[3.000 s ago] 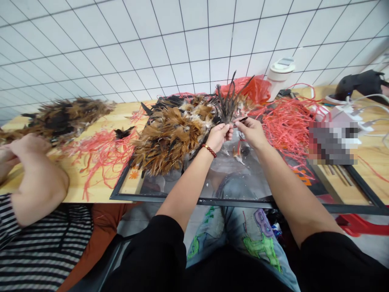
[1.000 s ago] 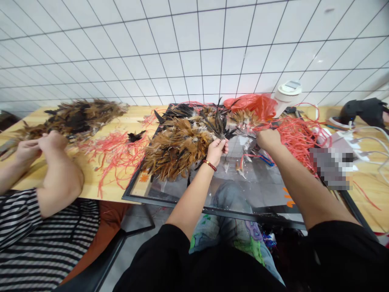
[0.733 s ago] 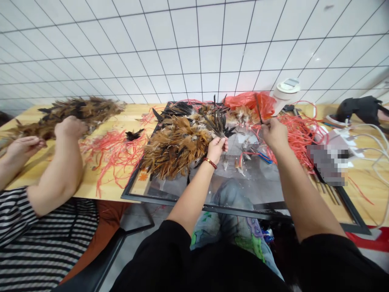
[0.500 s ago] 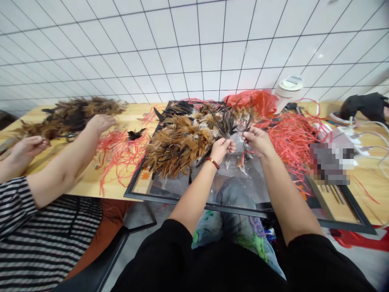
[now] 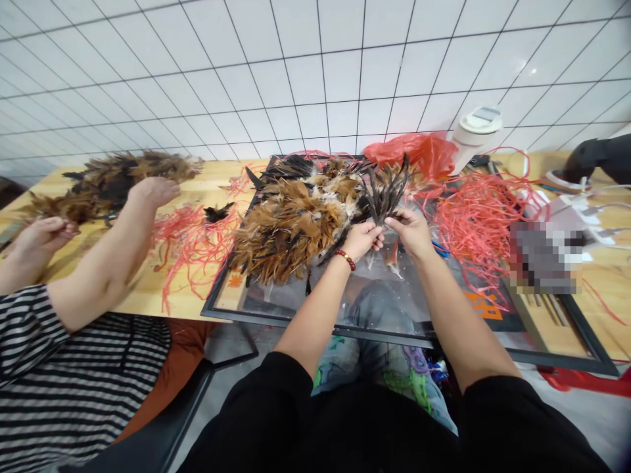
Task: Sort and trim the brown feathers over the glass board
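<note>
A fanned bunch of dark feathers (image 5: 384, 198) rises from between my two hands above the glass-topped frame (image 5: 325, 302). My left hand (image 5: 363, 239), with a beaded bracelet at its wrist, is closed around the quill ends. Against it, my right hand (image 5: 410, 233) pinches at the right side of the same bunch. A large heap of brown and black feathers (image 5: 290, 226) lies just left of my hands. A few small loose feathers (image 5: 393, 263) rest on the glass below them.
Tangled red plastic strips (image 5: 476, 226) lie right of my hands, near a red plastic bag (image 5: 411, 154) and a white cup (image 5: 476, 138). On the left, a co-worker's hand (image 5: 154, 192) is near another feather heap (image 5: 125, 177). More red strips (image 5: 192, 246) lie between us.
My right hand has moved left to meet my left hand, bringing its dark feathers into the bunch. Blue-handled scissors now show beside my right wrist. The view has shifted slightly.
</note>
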`<state>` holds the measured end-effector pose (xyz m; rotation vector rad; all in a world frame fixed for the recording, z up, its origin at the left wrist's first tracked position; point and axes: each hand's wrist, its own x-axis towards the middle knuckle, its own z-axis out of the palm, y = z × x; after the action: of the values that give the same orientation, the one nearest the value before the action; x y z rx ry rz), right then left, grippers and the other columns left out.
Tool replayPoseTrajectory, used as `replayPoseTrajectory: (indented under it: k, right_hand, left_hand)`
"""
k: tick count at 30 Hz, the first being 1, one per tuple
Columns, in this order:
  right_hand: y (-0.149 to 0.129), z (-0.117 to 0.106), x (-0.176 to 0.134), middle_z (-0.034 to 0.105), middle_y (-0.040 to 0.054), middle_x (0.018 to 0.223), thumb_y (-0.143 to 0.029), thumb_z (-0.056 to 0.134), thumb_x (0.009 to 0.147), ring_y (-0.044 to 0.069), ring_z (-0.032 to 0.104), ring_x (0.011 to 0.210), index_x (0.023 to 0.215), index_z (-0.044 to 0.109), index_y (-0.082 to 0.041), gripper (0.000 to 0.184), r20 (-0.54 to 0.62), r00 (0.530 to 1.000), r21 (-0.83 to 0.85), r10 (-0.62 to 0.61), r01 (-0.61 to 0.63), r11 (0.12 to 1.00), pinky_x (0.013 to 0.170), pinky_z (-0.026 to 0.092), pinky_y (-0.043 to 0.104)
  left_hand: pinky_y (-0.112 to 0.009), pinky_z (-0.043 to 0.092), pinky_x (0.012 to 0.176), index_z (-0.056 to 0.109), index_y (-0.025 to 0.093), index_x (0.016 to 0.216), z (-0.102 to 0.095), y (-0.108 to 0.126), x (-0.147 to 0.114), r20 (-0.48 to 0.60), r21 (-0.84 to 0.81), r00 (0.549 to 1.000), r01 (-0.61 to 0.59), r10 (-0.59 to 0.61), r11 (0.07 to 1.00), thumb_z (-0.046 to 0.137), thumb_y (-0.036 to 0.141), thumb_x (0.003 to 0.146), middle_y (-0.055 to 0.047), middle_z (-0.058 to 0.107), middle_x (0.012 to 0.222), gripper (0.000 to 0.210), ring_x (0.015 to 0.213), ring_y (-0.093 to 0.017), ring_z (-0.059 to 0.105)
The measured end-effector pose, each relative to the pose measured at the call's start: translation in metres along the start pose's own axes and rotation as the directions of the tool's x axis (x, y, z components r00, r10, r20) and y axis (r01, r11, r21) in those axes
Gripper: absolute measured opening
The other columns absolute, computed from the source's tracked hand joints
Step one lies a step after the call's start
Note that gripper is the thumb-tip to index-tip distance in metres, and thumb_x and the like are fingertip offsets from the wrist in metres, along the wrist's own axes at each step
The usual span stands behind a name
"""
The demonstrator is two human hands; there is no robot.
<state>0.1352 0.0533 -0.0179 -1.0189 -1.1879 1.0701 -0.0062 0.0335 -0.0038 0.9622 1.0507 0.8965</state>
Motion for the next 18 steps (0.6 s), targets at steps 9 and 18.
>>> replayPoseTrajectory:
  k: [9, 18]
  right_hand:
    - [-0.008, -0.003, -0.008, 0.059, -0.0040, 0.058, -0.063, 0.087, 0.054, 0.006, 0.044, 0.049, 0.070, 0.062, -0.019, 0.053, 0.154, 0.963, 0.038, 0.221, -0.229, 0.973, 0.049, 0.032, 0.022]
    - [-0.019, -0.016, -0.013, 0.051, -0.0027, 0.046, -0.066, 0.085, 0.058, 0.010, 0.043, 0.042, 0.058, 0.055, -0.019, 0.056, 0.406, 0.855, -0.031, 0.322, -0.339, 0.940, 0.046, 0.033, 0.026]
  left_hand:
    - [-0.017, 0.037, 0.044, 0.056, 0.013, 0.074, -0.001, -0.001, -0.003, 0.069, -0.079, 0.997, -0.031, 0.037, 0.996, 0.050, 0.010, 0.095, 0.006, 0.054, 0.055, 0.022, 0.042, -0.004, 0.052]
    - [-0.018, 0.044, 0.047, 0.060, 0.011, 0.080, -0.013, 0.002, -0.010, 0.408, 0.040, 0.896, 0.174, -0.175, 0.984, 0.072, 0.034, 0.087, 0.003, 0.058, 0.058, 0.027, 0.048, -0.007, 0.059]
